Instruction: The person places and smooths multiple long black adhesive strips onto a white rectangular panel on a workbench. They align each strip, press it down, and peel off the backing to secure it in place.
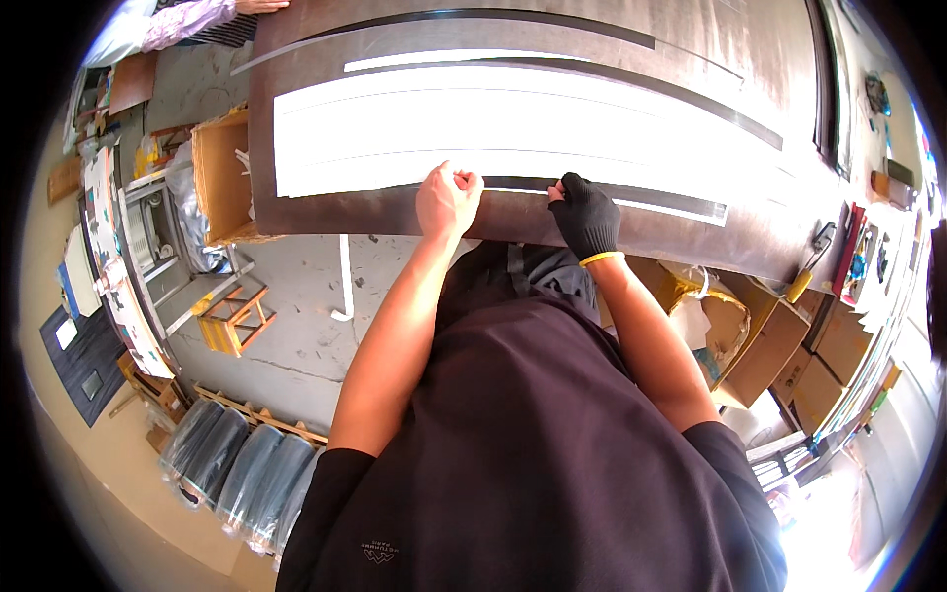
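Note:
A long white sheet [444, 113] with thin lines across it lies on a dark table [264, 148]. Along its near edge runs a narrow black strip [671, 201], bordered by a thin white band. My bare left hand [449, 200] is closed in a pinch at the strip's left end, thumb and finger together. On my right hand [587, 217] is a black knitted glove with bare fingertips; it is closed over the strip, further right. What lies between the fingertips of either hand is hidden. A longer black strip [691, 97] crosses the sheet's far side.
Another black strip [552, 22] lies farther back. At the far left, a person's sleeve [187, 22] and hand reach the table. An open cardboard box [222, 178] and a small wooden stool [235, 324] stand left. More cardboard boxes [764, 340] sit right; wrapped rolls [242, 474] lie lower left.

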The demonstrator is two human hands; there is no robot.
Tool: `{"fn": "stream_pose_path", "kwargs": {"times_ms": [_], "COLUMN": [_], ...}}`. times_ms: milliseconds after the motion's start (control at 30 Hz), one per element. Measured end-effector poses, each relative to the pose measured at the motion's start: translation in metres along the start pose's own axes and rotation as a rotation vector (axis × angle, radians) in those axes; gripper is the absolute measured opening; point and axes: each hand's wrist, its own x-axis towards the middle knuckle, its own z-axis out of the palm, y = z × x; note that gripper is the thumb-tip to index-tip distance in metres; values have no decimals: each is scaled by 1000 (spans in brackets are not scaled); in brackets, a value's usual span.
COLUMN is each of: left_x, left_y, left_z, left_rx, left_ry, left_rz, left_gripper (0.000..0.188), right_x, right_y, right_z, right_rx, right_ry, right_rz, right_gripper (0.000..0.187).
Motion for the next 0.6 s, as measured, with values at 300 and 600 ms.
{"fn": "stream_pose_path", "kwargs": {"times_ms": [300,600], "left_x": [3,2], "left_y": [-6,5], "left_z": [6,-2], "left_rx": [-10,-4], "left_ry": [41,-26], "left_rz": [0,-47], "left_gripper": [31,26], "right_x": [0,0], "right_y": [-1,4], "right_z": [-2,1], "right_rx": [1,17], "right_ry": [4,35], "right_rz": [-16,-37], "right_gripper": [23,24]}}
